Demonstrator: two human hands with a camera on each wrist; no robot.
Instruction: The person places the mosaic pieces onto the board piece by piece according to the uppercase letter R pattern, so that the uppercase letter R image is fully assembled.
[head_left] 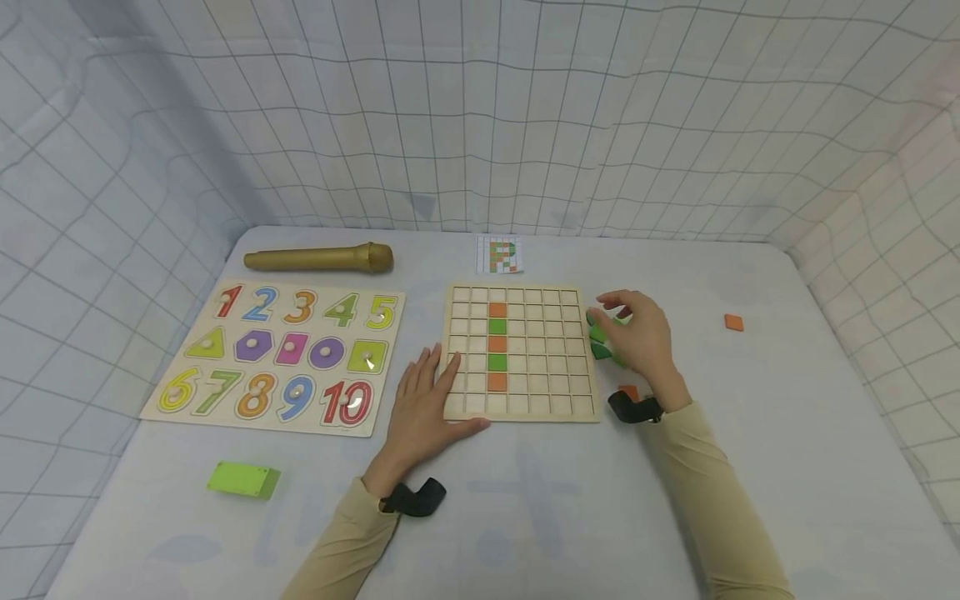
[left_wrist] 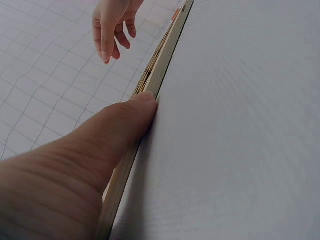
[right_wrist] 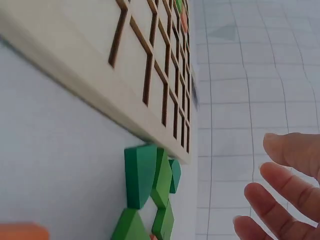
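Observation:
A wooden grid board (head_left: 536,362) lies at the middle of the table, with orange and green square tiles (head_left: 497,343) alternating down one column. My left hand (head_left: 422,408) rests at its front left corner, fingers spread over the left edge. In the left wrist view the thumb (left_wrist: 117,125) presses against the board's front edge. Just beyond the right edge, my right hand (head_left: 637,333) is above a small group of green pieces (right_wrist: 140,175), partly hiding them from the head view. Its fingers are loosely bent, with nothing between them.
A letter pattern card (head_left: 500,255) lies behind the board. On the left are a number puzzle (head_left: 277,358), a gold microphone (head_left: 318,257) and a lime-green block (head_left: 240,479). One orange tile (head_left: 733,322) lies far right; another orange piece (head_left: 628,392) is near the right wrist.

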